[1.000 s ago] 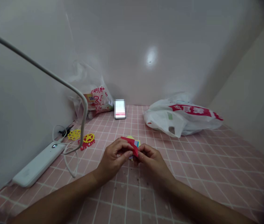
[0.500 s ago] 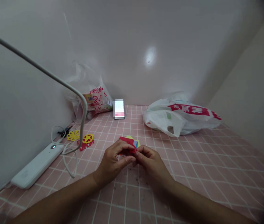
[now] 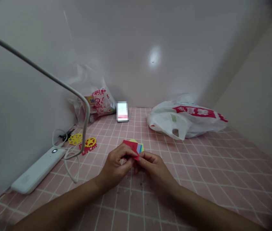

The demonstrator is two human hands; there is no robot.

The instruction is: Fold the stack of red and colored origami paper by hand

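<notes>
Both hands meet low in the middle of the head view, over pink tiles. My left hand (image 3: 118, 162) pinches a red sheet (image 3: 130, 144) between thumb and forefinger. From the right, my right hand (image 3: 155, 165) has its fingertips closed on the lower right corner of the same sheet. Behind the red sheet, a yellow sheet (image 3: 143, 146) and strips of lilac and blue stick out. The fingers hide the lower part of the red sheet.
A white power bank (image 3: 38, 171) and looped cable (image 3: 66, 160) lie left, near yellow cut-outs (image 3: 75, 139) and a red one (image 3: 87, 150). A lit phone (image 3: 122, 111) stands behind, between a clear bag (image 3: 104, 101) and a white bag (image 3: 186, 120). A grey rod (image 3: 37, 65) crosses the upper left.
The fingertips have shifted slightly left on the red sheet, and more of its face and of the lilac and blue strips shows. Both hands keep their hold.
</notes>
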